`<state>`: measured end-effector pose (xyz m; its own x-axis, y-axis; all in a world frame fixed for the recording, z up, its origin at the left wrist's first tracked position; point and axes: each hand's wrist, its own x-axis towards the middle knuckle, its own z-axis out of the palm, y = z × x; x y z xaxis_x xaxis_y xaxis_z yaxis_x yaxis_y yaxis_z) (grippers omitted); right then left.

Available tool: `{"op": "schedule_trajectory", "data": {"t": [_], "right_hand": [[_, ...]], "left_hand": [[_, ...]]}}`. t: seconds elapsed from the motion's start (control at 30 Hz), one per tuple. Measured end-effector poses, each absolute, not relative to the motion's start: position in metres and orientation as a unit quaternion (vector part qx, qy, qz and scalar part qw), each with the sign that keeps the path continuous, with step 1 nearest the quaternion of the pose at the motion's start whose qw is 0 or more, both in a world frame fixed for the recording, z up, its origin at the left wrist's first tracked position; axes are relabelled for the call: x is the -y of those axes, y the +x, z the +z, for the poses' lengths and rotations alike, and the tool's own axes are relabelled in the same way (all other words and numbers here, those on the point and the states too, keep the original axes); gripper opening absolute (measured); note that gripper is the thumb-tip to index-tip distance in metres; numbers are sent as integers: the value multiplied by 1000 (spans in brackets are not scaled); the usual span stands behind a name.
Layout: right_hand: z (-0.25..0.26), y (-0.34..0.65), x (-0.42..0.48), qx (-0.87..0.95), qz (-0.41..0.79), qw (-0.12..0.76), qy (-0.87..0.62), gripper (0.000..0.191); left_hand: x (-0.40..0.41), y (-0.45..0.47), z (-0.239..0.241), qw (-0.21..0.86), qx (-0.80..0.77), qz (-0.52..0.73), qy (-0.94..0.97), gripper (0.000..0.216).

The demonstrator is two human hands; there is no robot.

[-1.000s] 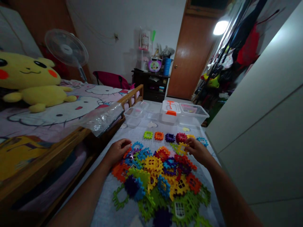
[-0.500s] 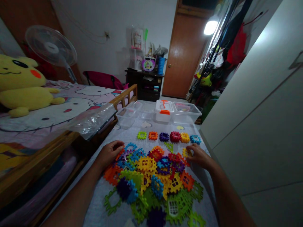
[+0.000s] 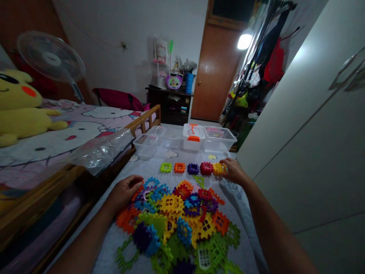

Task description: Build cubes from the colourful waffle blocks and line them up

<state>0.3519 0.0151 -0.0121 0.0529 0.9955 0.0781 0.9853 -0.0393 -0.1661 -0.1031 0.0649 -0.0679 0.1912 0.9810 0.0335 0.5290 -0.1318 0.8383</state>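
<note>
Home, looks like a bedroom. 1 wooden-railed bed with cartoon-print sheet, 1 yellow plush sitting on it. Beyond the bed: 1 standing fan, plus 1 wooden door farther right. Right of the bed: colorful toy pieces, hung-up items, 1 pale cupboard with handles.

A yellow block and a crimson block brighten a pale grey-blue sheet with a yellow motif.

Head view, forward, down over toy pieces
</note>
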Motion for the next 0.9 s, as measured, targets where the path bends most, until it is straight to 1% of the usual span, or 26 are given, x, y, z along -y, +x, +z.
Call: {"op": "schedule_trajectory", "data": {"t": [0.23,0.4,0.57,0.6,0.67,0.73,0.77,0.83,0.9], "right_hand": [[-10,350,-45,685,46,58,-725,51],[-15,345,-47,680,59,44,-729,46],[-5,341,-33,673,47,60,-736,64],[-2,338,-25,681,48,72,-727,63],[2,328,-5,710,73,109,-691,53],[3,314,18,744,150,138,-637,41],[3,306,28,750,185,139,-619,39],[-1,290,45,759,201,143,-603,37],[-5,279,54,758,207,130,-605,42]], "left_hand": [[-68,-106,-73,340,-562,313,686,47],[-67,-105,-72,354,-560,313,681,47],[-64,-102,-67,345,-559,311,686,46],[-64,-103,-67,339,-559,311,689,46],[-65,-103,-69,334,-557,310,694,46],[-67,-105,-72,333,-552,309,699,45],[-67,-106,-74,332,-551,308,701,45],[-69,-108,-78,326,-550,305,705,45],[-70,-110,-82,322,-550,304,708,44]]}}
